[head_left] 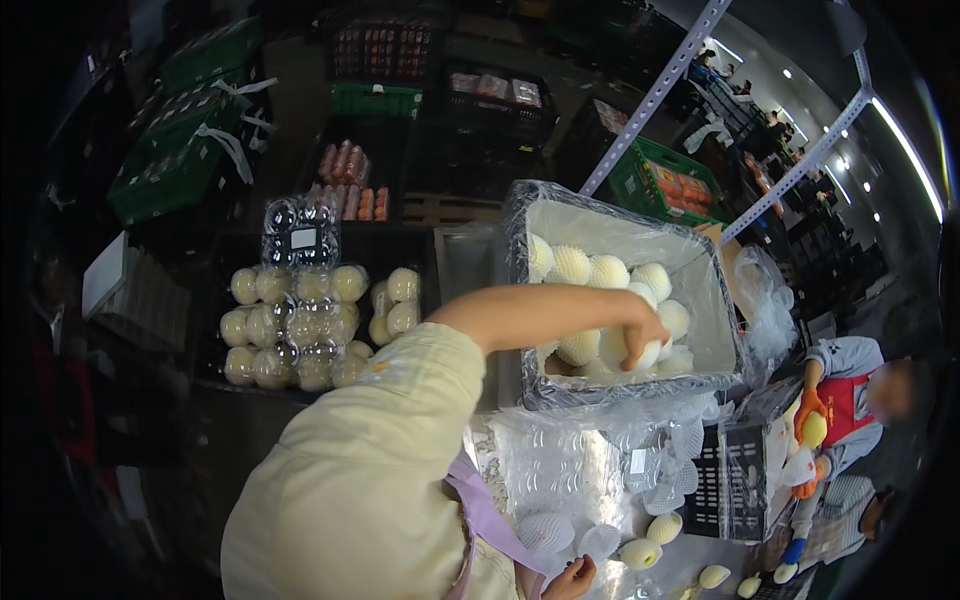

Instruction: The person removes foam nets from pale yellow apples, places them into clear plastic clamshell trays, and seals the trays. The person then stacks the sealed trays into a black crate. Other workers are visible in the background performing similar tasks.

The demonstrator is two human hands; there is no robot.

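My left hand (643,335) reaches across into a plastic-lined box (690,240). Its fingers curl over a pale round fruit, seemingly a pear, in a white foam net (648,356). Several foam-netted fruits (608,271) lie around that hand. At the lower edge my right hand (570,580) shows only in part, its fingers curled; what they hold, if anything, is hidden. Close to it on the shiny table lie an empty foam net (600,541) and bare yellowish pears (641,553). Clear plastic trays (560,470) rest between the box and my right hand.
Clear packs of pale fruit (300,325) sit in a dark crate at left, with an empty clamshell (300,235) behind. A black crate (740,480) stands right. Beyond it, a gloved co-worker (850,400) holds a yellow fruit. Metal posts (655,95) rise behind the box.
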